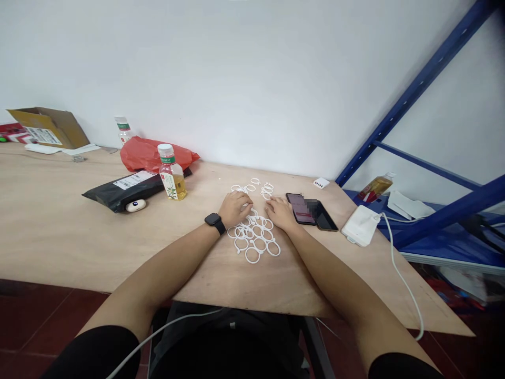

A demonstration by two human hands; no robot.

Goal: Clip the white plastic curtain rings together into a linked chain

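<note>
My left hand [235,209], with a black watch [213,221] on its wrist, rests at the upper left of a pile of white curtain rings [259,243]. Its fingers are bent and apart over the nearest rings, and no ring shows lifted in them. Across the pile, my right hand [279,212] lies palm down with fingers spread, its fingertips at the rings' right edge. Each ring is thin, and several have a small knob. Beyond my fingers lie smaller groups of the same rings [267,188], partly overlapping. The undersides of both hands are hidden.
Two phones [302,209] lie right of my right hand. Farther right are a white power bank [360,225] with a cable and a blue metal rack [414,87]. To the left stand a drink bottle [172,176], black parcel [126,190], red bag [148,152] and cardboard box [59,126].
</note>
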